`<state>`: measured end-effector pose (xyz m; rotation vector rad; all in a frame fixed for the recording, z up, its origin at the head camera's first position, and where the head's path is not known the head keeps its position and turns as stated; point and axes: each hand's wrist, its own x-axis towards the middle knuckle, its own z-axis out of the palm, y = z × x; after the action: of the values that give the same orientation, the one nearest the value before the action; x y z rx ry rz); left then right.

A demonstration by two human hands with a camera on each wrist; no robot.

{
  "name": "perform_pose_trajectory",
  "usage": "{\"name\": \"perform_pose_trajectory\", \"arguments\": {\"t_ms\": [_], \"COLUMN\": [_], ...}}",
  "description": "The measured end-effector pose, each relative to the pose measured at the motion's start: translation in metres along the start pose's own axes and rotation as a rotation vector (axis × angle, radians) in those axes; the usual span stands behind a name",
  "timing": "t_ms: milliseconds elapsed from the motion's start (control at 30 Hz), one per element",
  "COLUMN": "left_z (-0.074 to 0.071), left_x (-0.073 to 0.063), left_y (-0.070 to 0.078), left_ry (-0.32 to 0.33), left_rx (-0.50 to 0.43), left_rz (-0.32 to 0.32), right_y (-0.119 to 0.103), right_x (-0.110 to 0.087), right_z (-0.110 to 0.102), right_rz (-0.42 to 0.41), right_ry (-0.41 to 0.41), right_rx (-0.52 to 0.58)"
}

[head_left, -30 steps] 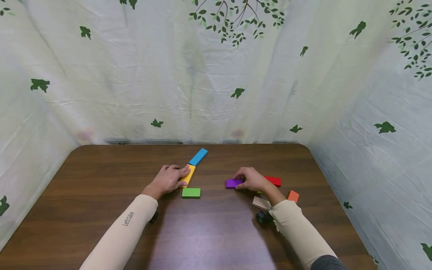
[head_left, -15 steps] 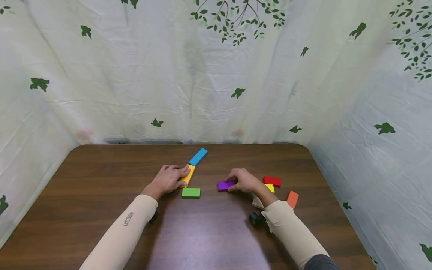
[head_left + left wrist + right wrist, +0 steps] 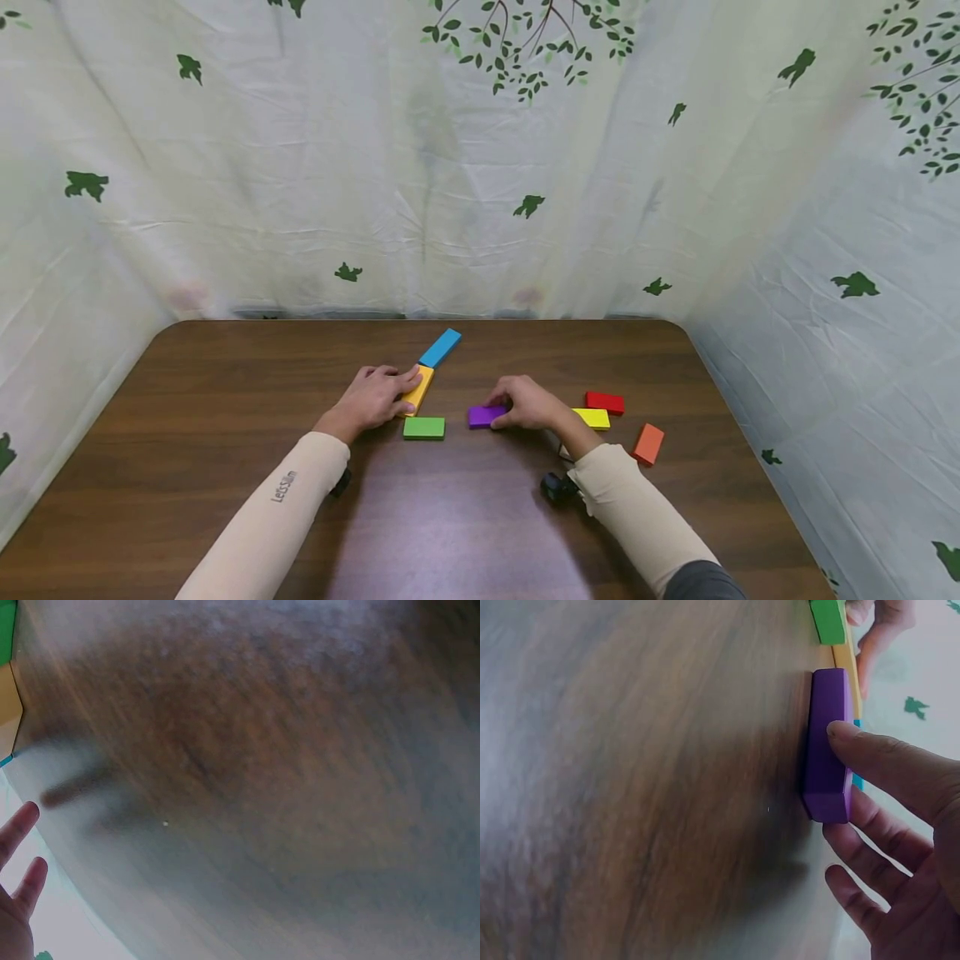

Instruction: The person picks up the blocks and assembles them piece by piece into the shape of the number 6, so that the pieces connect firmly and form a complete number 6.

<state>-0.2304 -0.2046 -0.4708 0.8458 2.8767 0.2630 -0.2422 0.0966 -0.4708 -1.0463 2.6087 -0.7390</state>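
In the head view, my right hand (image 3: 528,402) pinches a purple block (image 3: 483,417) low over the table; the right wrist view shows the thumb on the near side of the purple block (image 3: 829,742). My left hand (image 3: 371,398) holds an orange-yellow block (image 3: 422,388) with thumb and index finger, partly covering it. The far end of that block meets a blue block (image 3: 440,347), which slants away to the right. A green block (image 3: 424,429) lies at its near end, left of the purple one.
Right of my right hand are a red block (image 3: 604,403), a yellow block (image 3: 592,418) and an orange block (image 3: 648,444). A pale block is nearly hidden under the right wrist. Behind the wooden table (image 3: 247,367) hangs a white leaf-print curtain (image 3: 450,167).
My right hand has carried the purple block leftward, toward the green block. More of the yellow and red blocks shows now, while the pale one is mostly covered. The left hand stays put.
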Motion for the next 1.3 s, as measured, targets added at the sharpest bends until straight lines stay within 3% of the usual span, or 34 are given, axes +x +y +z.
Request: {"name": "perform_pose_trajectory", "arguments": {"t_ms": [1300], "left_z": [-0.001], "left_x": [-0.001], "left_y": [0.001], "left_ry": [-0.014], "left_rx": [-0.004], "left_rz": [-0.016], "right_y": [-0.028], "right_x": [0.015], "right_z": [0.012], "right_rz": [0.002], "right_ry": [-0.043], "right_rx": [0.012]}}
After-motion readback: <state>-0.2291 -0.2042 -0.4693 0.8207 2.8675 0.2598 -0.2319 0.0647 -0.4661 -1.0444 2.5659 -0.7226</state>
